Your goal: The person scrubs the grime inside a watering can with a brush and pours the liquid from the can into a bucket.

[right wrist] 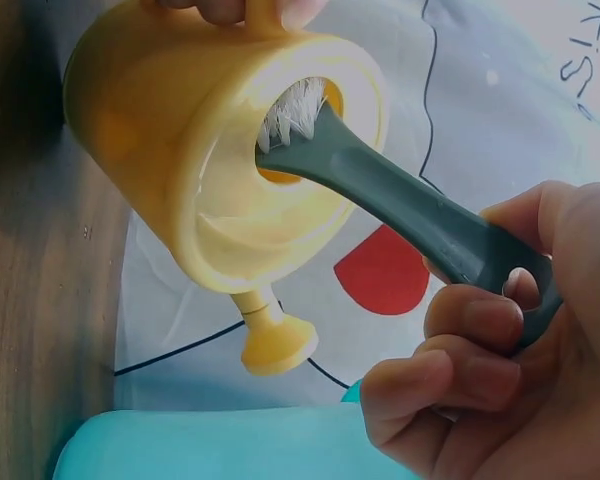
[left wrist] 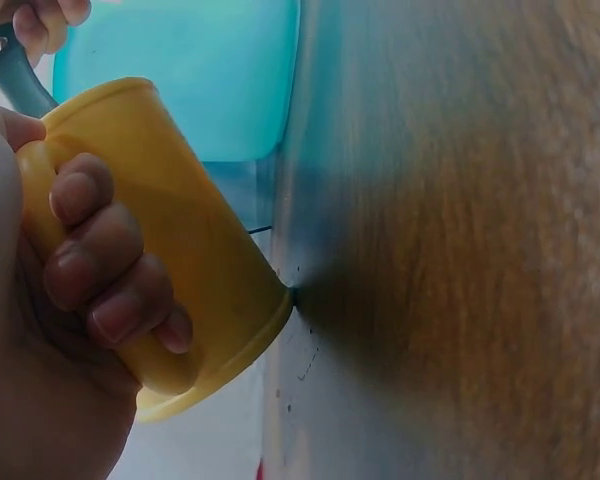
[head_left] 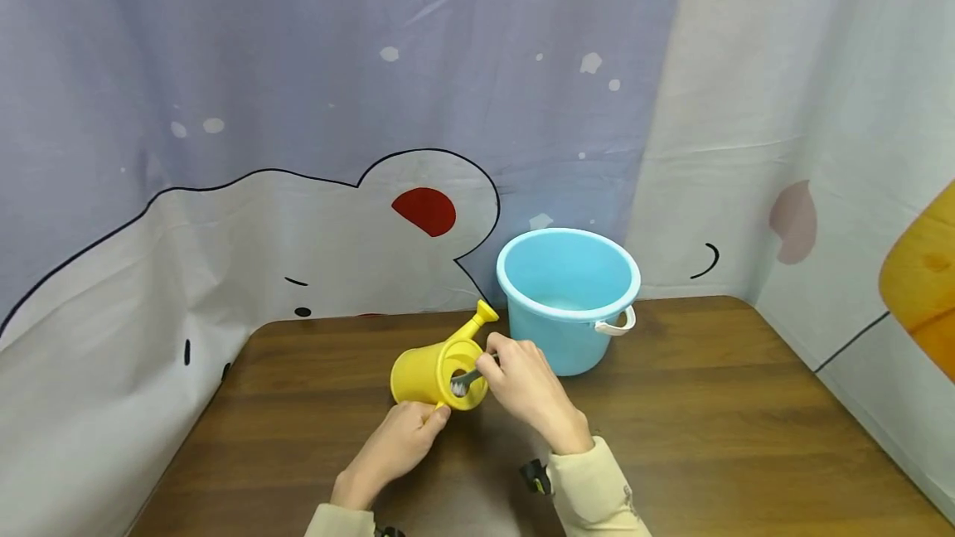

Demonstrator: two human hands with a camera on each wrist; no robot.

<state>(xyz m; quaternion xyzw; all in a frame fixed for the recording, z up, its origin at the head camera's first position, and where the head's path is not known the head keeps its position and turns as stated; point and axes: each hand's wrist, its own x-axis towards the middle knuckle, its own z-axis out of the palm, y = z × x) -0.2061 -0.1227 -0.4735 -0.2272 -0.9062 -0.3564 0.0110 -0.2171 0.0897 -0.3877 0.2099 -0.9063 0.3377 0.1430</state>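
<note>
A yellow watering can (head_left: 419, 373) is tipped on its side above the wooden table, its opening turned toward the right hand. My left hand (head_left: 403, 437) grips the can by its handle; in the left wrist view the fingers (left wrist: 100, 240) wrap round that handle (left wrist: 165, 365). My right hand (head_left: 525, 384) holds a dark green scrubbing brush (right wrist: 410, 205) by its handle. The brush's white bristles (right wrist: 295, 110) sit at the round hole in the can's top, partly inside it. The can's spout (right wrist: 277, 340) points away from me toward the bucket side.
A light blue bucket (head_left: 559, 338) with a white handle (head_left: 618, 323) stands just behind the right hand. The wooden table (head_left: 731, 421) ends at a printed curtain (head_left: 298, 230) at the back and sides.
</note>
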